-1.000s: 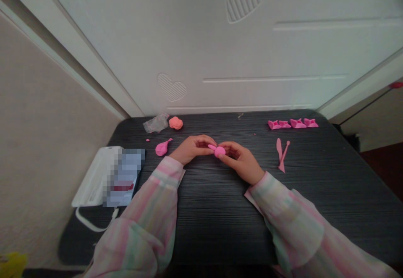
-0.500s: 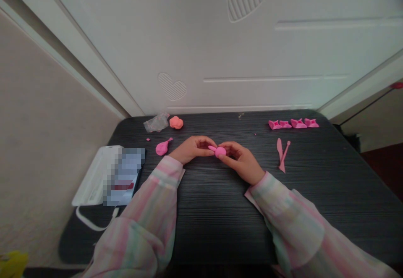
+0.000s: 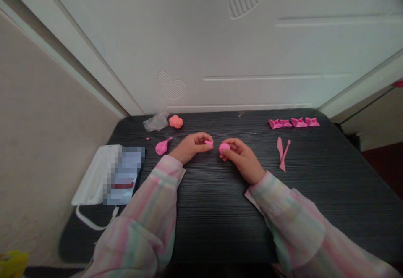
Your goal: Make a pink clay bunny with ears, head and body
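Between thumb and fingers, my left hand (image 3: 195, 147) pinches a small elongated pink clay piece (image 3: 208, 142). A round pink clay ball (image 3: 224, 148) is gripped by my right hand (image 3: 241, 156), its side facing the left hand uncovered. The two pieces are a short gap apart above the dark table (image 3: 217, 211). Left of my left hand lies a larger pink clay lump (image 3: 162, 147) with a thin tail. Behind it sit an orange clay lump (image 3: 176, 121) and a crumpled clear plastic wrapper (image 3: 156, 121).
Two pink modelling tools (image 3: 282, 154) lie crossed on the right, with a row of pink shaped pieces (image 3: 294, 122) behind them. At the left are a phone (image 3: 126, 177) and a white device (image 3: 96, 175) with a cable. A white panel (image 3: 201, 51) rises behind the table.
The elongated piece and the ball, touching before, are now apart. My left hand has drawn slightly left and away with the small piece; my right hand keeps the ball.
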Available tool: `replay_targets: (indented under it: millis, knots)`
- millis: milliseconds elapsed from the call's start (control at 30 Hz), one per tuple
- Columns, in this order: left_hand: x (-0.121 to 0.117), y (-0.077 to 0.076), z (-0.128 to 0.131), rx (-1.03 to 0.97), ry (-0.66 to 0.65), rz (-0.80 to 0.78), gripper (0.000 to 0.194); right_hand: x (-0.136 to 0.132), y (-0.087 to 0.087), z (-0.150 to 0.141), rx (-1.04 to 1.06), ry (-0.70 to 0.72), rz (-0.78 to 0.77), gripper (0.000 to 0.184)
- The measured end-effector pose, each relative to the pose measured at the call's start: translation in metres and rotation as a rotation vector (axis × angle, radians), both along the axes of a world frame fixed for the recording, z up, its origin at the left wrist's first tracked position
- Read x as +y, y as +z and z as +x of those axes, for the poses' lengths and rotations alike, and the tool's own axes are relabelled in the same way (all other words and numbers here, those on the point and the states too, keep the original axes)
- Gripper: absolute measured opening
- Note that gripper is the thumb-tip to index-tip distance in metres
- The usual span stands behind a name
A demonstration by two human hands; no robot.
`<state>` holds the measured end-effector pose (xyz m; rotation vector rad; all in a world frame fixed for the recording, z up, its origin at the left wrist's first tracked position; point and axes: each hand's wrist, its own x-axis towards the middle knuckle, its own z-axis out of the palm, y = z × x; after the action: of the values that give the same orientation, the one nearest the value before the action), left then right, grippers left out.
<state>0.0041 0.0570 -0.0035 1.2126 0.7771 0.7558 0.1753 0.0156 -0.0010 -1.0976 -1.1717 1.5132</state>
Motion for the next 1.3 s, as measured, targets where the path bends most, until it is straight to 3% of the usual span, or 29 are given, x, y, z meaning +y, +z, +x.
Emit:
replay_targets:
  millis: [567, 1300]
  knots:
    - [0.0013, 0.0005, -0.0003, 0.097, -0.037, 0.012, 0.022, -0.0029, -0.0035, -0.0012, -0.012, 0.070, 0.006, 0.026]
    - [0.0005, 0.0032, -0.0002, 0.094, -0.074, 0.004, 0.020, -0.0029, -0.0022, -0.0013, 0.008, 0.046, -0.009, 0.025]
